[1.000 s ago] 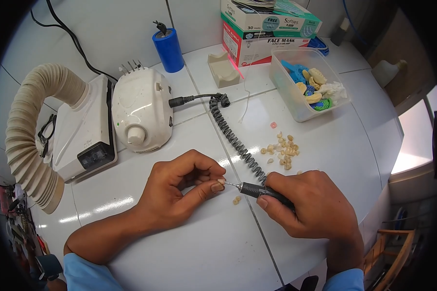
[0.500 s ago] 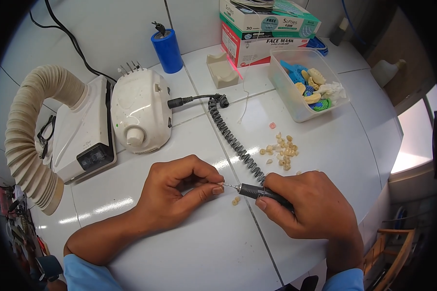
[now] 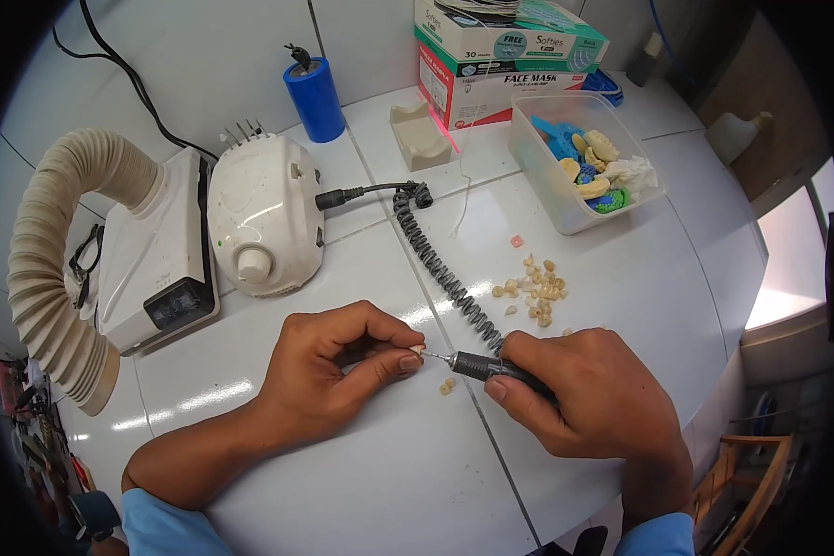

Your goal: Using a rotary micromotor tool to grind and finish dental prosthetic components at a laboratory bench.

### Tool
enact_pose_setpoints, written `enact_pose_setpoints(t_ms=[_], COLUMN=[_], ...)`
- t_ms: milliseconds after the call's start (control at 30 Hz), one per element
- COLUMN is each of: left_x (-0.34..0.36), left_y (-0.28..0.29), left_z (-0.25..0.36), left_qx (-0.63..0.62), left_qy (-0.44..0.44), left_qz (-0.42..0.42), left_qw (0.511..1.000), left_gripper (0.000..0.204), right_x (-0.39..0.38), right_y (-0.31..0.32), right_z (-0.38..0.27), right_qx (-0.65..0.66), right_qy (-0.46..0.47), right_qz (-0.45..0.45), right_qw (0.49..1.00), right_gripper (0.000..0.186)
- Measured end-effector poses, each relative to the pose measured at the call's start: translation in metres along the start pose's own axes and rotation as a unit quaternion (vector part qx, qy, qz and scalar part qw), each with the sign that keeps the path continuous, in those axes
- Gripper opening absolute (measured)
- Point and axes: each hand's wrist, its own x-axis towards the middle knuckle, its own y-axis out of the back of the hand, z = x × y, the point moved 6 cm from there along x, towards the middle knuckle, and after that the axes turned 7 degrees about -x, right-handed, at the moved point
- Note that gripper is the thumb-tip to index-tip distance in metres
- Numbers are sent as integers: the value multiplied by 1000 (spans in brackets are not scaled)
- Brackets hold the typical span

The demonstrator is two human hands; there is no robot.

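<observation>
Between the thumb and forefinger of my left hand [image 3: 338, 375] is a small cream tooth-shaped piece [image 3: 418, 350], mostly covered by the fingertips. My right hand [image 3: 598, 394] grips a black rotary handpiece [image 3: 478, 366], its thin metal bur pointing left and meeting the piece, though exact contact is too small to tell. A coiled grey cord [image 3: 445, 273] runs from near the handpiece up to a white control unit [image 3: 273, 208]. A few similar cream pieces [image 3: 448, 386] lie just below the bur, and a heap of tooth-shaped pieces [image 3: 545, 295] lies beyond my right hand.
A white box-shaped machine [image 3: 153, 246] with a ribbed beige hose [image 3: 37, 250] stands at left. Behind are a blue cylinder [image 3: 315, 102], a beige handpiece rest [image 3: 422, 139] and stacked face-mask boxes [image 3: 477, 83]. A clear plastic tub [image 3: 551, 181] holds dental casts and blue pieces.
The whole view has shifted slightly. Both hands keep their grips, with the bur still at the small piece, a little more of which shows at the fingertips.
</observation>
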Motion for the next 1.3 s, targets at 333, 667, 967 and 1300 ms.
enact_pose_setpoints(t_ms=[333,667,967,1300], left_x=[0,-1,0,-1], left_y=[0,1,0,-2], left_z=[0,-1,2,6], left_qx=[7,6,14,38], left_qy=[2,4,3,22], left_qz=[-3,-3,-4,-30], left_qw=[1000,1000,1000,999], left_gripper=[12,12,10,8], right_x=[0,0,0,-1], right_y=[-1,-1,-1,0], right_z=[0,0,-1,-1], right_qx=[1,5,-2,0], right_qy=[-2,-1,-5,3], right_qz=[-2,-2,-14,-12], right_qw=[1000,1000,1000,1000], right_gripper=[29,29,28,27])
